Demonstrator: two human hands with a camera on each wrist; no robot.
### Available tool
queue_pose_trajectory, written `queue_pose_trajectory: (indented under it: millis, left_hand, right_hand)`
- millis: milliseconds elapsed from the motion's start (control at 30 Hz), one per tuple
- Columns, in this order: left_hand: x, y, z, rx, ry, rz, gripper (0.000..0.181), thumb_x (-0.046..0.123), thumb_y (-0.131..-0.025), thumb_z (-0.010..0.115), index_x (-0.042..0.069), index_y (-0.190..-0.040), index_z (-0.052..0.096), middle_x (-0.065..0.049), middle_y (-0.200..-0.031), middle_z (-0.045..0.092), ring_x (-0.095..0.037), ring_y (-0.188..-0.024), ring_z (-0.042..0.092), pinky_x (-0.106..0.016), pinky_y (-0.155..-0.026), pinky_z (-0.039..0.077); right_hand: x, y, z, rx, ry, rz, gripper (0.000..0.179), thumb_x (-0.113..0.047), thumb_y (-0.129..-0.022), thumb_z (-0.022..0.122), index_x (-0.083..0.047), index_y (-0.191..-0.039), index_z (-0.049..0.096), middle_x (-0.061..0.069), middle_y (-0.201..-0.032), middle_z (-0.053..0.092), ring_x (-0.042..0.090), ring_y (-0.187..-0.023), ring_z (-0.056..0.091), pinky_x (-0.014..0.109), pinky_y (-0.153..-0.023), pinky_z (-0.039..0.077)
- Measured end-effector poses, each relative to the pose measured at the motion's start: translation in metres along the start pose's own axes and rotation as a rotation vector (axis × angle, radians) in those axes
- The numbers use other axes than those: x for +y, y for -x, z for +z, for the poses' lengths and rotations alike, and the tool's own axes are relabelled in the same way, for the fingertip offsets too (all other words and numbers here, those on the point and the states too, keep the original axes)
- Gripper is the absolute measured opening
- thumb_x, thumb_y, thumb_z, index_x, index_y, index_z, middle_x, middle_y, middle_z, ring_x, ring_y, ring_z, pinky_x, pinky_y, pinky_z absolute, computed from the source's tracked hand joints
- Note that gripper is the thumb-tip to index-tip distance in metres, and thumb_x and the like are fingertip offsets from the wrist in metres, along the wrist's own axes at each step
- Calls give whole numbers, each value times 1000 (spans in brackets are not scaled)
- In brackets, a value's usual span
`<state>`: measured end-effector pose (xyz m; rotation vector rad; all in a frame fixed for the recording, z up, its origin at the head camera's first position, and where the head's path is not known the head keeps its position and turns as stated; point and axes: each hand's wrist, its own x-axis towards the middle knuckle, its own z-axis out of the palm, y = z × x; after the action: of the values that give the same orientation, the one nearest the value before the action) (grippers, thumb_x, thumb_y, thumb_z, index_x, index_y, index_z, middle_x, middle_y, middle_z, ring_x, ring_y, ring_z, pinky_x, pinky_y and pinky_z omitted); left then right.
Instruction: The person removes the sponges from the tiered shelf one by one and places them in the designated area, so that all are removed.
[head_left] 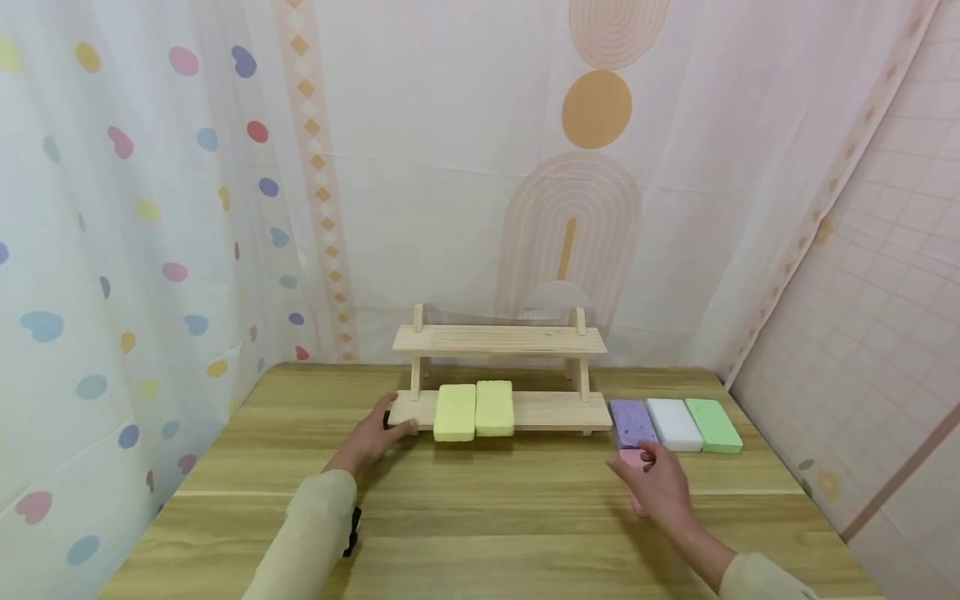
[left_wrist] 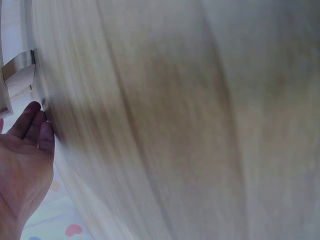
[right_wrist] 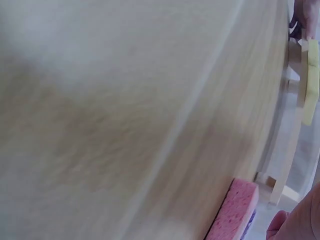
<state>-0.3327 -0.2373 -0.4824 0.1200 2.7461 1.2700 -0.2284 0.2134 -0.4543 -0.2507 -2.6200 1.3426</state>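
Note:
My left hand is at the left end of the two-tier wooden shelf, thumb by the front corner of the lower board. In the left wrist view its fingers are extended. Two yellow sponges lie side by side on that lower board. My right hand hovers over a pink sponge on the table, thumb and fingers apart; the right wrist view shows a gap between the visible part of the hand and the sponge. Behind the pink one lies a purple sponge.
A white sponge and a green sponge lie in a row right of the purple one. The wooden table reaches back to a patterned curtain. The shelf's upper board stands above and behind the lower one.

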Motion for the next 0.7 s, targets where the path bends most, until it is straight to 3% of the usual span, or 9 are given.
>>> queue_pose_trajectory:
  millis: [267, 500, 700]
  left_hand:
    - [2, 2, 0, 3, 1, 4, 91, 57, -96, 58, 10, -159, 11, -34, -155, 24, -51, -139, 28, -63, -108, 29]
    - [2, 3, 0, 3, -3, 5, 91, 56, -96, 57, 10, -159, 11, -34, -155, 23, -51, -140, 28, -63, -108, 29]
    - [1, 3, 0, 2, -6, 4, 90, 56, -96, 57, 10, -159, 11, -34, -155, 23, -51, -139, 29, -63, -107, 30]
  right_hand:
    - [-14, -5, 14, -9, -87, 14, 82, -41, -86, 78, 10, -140, 45, 23, -115, 56, 28, -98, 53, 34, -77, 47]
    - [-31, -13, 35, -15, -126, -15, 80, -41, -86, 78, 9, -139, 45, 23, -124, 51, 31, -109, 48, 44, -92, 43]
    - [-48, -17, 57, -21, -113, -44, 82, -42, -85, 78, 7, -142, 44, 24, -125, 50, 34, -113, 49, 49, -94, 44]
